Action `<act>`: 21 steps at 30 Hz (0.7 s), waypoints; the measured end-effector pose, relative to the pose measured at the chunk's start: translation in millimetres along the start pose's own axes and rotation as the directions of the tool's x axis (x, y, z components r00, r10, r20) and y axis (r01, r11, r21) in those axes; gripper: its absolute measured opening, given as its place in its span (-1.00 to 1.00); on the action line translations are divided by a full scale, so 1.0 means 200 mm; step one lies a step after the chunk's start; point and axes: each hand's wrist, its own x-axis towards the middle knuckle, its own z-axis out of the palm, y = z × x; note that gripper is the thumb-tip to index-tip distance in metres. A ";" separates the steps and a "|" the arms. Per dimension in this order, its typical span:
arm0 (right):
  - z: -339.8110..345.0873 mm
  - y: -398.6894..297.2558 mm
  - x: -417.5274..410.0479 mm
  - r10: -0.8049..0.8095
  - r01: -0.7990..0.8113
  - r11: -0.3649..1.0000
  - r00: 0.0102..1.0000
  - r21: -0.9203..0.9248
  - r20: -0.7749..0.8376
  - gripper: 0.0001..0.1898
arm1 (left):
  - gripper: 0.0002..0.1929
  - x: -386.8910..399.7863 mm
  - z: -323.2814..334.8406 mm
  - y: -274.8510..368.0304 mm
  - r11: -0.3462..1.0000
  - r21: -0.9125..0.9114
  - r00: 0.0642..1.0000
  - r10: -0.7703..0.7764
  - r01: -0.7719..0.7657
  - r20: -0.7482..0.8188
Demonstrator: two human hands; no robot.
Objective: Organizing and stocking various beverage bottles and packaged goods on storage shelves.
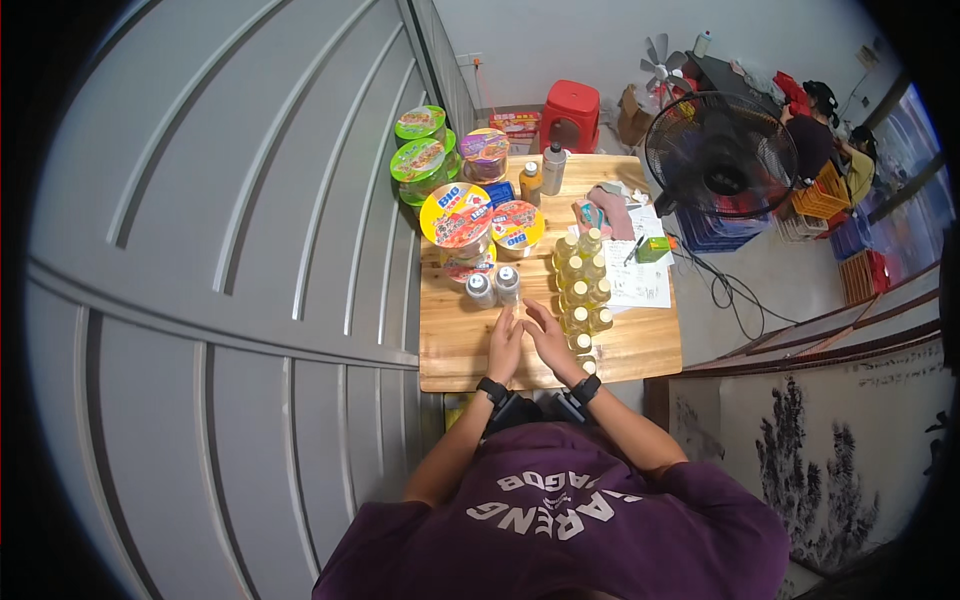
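Observation:
My left hand [505,349] and my right hand [551,343] are over the front of the wooden table [457,352], palms turned toward each other. Their fingertips come close together, and I see nothing held between them. Just beyond the fingers stand two clear bottles with white caps: one [480,289] to the left and the other [508,283] nearest my left fingertips. To the right of my right hand, several small bottles of yellow liquid [577,319] with pale caps form an uneven double row. Each wrist wears a black band.
Instant-noodle tubs [455,215] are stacked at the back left, beside a grey bottle [553,169] and an orange-brown bottle [530,184]. Papers [637,281], a pen and a green box [652,250] lie right. A black fan [721,146] stands beyond; people sit near crates.

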 end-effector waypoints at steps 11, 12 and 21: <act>0.00 0.14 0.54 0.021 -0.012 0.982 0.999 -0.189 0.044 -0.29 | -0.19 0.33 -0.06 -0.31 0.974 0.226 0.996 0.027 -0.006 -0.090; -0.04 0.18 0.57 0.020 -0.013 0.982 0.999 -0.189 0.031 -0.29 | -0.19 0.35 -0.02 -0.30 0.974 0.225 0.997 0.026 -0.008 -0.077; -0.05 0.42 0.51 -0.083 0.108 0.927 0.993 -0.359 0.084 -0.40 | -0.18 0.41 -0.03 -0.41 0.975 0.221 0.994 0.053 -0.030 -0.096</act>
